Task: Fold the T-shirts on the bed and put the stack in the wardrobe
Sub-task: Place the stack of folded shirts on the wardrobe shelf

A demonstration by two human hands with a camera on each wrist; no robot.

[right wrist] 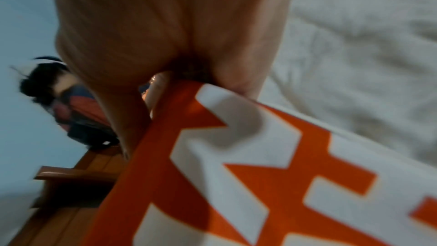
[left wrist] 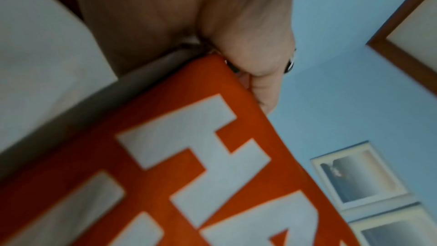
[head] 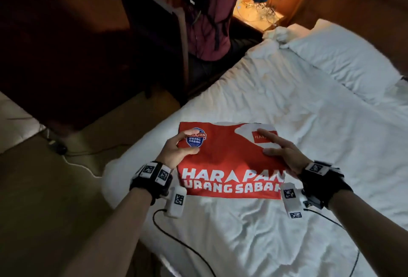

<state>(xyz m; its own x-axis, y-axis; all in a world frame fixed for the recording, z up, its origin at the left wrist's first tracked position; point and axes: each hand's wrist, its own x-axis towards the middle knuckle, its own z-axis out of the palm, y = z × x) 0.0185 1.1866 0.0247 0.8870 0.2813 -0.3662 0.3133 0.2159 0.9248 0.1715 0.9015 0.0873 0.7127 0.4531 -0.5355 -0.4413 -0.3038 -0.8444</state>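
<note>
**Both hands on the folded red tee at the near-left of the bed**

Red T-shirt (head: 229, 161) lies folded into a rectangle on the white bed (head: 309, 108), near the bed's left edge, w/ big white lettering facing up along its near side and a round blue badge at its far-left corner. Left hand (head: 176, 148) grips the shirt's left edge: thumb on top of the fabric, fingers curled round by the badge. Wrist view shows the cloth edge tucked into the palm. Right hand (head: 284, 155) has the right edge; thumb pressed on top, fingers stretched out fairly straight over the white neck-label area. In its wrist view the fabric is caught between thumb and palm, so it's holding, not just resting. White pillow (head: 344, 60) sits far right. Dark jacket (head: 209, 15) hangs beyond the bed's far-left side, lit bedside table (head: 256, 15) next to it.
</note>
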